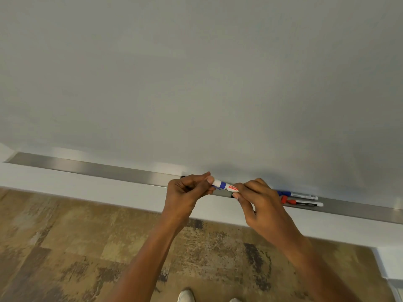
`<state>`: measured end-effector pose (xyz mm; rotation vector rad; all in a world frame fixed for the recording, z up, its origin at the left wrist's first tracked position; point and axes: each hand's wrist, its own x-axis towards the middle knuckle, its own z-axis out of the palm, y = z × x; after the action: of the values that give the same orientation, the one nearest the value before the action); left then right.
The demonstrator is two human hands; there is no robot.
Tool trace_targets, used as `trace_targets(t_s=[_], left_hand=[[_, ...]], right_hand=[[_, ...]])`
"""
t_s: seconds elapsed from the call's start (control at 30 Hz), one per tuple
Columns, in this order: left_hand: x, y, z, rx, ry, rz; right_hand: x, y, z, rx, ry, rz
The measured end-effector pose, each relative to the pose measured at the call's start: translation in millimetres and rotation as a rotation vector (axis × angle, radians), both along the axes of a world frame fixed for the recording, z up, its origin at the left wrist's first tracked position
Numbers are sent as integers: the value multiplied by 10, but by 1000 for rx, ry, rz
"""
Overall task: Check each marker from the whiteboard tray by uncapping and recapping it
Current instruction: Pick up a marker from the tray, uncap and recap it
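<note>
The left hand's fingertips [209, 178] pinch one end of a white marker [224, 185] with a blue band and a red label, the thumb laid along its end and the remaining fingers curled into the palm; a short blue piece [217, 188], possibly the cap, shows just under those fingers, though whether it is on or off the marker cannot be told. The right hand's fingertips [236, 194] close on the opposite end of the same marker, thumb beneath and forefinger on top, so that the barrel spans the gap between the two hands and slopes slightly down toward 4 o'clock. The left hand [187, 191] lies at 9 o'clock from the marker, the right hand [259, 203] at 4 o'clock, both forearms entering from 6 o'clock. The marker is held just in front of the metal whiteboard tray [109, 170], which runs as a brushed strip from 9 o'clock down to 3 o'clock across the view. In the tray, at 3 o'clock from the right hand, lie two more markers side by side: a blue-capped marker [297, 195] nearer the board and a red-capped marker [302, 202] nearer the tray's front edge, their caps partly hidden by the right hand. The pale whiteboard [196, 83] fills the field toward 12 o'clock. Toward 6 o'clock lies a mottled brown floor [65, 247], with the toes of pale shoes [185, 296] at the lower margin.
</note>
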<state>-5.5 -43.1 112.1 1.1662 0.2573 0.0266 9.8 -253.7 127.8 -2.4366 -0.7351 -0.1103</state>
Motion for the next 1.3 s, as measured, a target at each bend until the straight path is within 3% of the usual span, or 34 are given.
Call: trace_targets(t_s=[0.23,0.43,0.67,0.77,0.93,1.3], left_hand=[[-29,147,-286,124,66,60],[89,285,-691,110,287,162],[362,408,-1093,125,454,213],[475,446,-1250,302,505,217],[621,450,-1379,837,495,106],[719,394,-1458,1106,468,-21]], right_hand=[[132,84,-359,-9,47,21],[336,109,-869,-18,224,-15],[475,351,-1210,-85,155,-51],[548,450,-1308,-108,166,-48],[632,516,-1456,-132,184,-105],[697,540,-1610,-225,195,-109]])
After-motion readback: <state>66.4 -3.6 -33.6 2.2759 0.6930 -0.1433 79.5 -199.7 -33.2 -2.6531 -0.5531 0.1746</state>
